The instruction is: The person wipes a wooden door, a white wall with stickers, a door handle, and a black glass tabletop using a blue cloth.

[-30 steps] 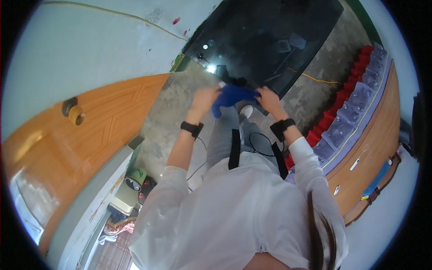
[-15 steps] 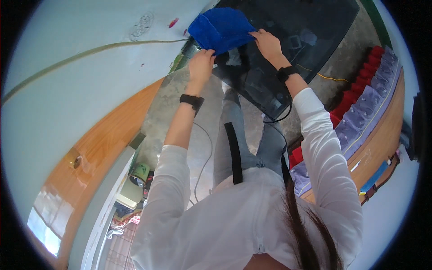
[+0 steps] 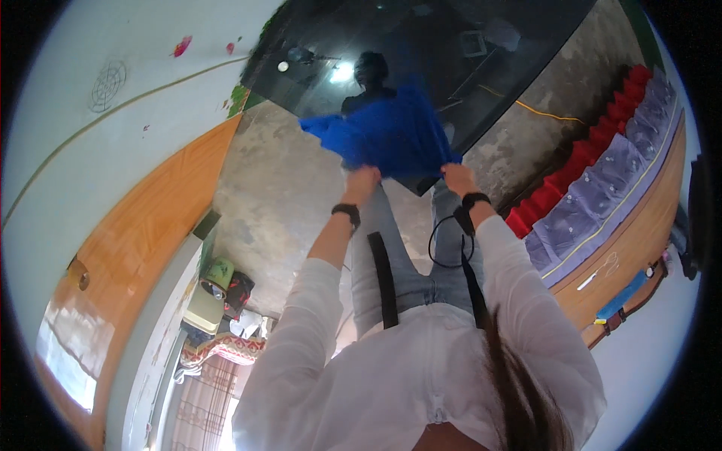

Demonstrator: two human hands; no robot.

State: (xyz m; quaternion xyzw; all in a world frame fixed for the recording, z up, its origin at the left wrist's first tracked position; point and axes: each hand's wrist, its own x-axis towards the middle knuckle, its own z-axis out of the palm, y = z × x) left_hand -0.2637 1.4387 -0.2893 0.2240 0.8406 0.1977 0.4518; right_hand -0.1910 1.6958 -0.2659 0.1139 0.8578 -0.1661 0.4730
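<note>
A blue cloth [image 3: 391,135] is stretched out in front of me, its near edge pulled between my two hands. My left hand [image 3: 363,182] is closed on the near left part of that edge. On the near right corner, my right hand [image 3: 459,179] has its fingers pinched round the fabric. The cloth's far side lifts and looks blurred, its left corner sticking out loosely. Beyond and under it lies a dark glossy tabletop [image 3: 519,45] with reflections, whose near corner points toward my legs. Whether the cloth touches the top, I cannot tell.
A black cable [image 3: 432,252] loops beside my right forearm. To the right runs a wooden surface [image 3: 639,210] with a purple, red-frilled cover [image 3: 575,203]. At left are a white wall [image 3: 150,60] and a wooden door [image 3: 143,225]. A yellow cord [image 3: 549,114] crosses the concrete floor [image 3: 263,173].
Both hands have drawn back toward my body with the blue cloth, which has spread from a bunched shape into a wide sheet. The view has shifted, showing more of the tabletop.
</note>
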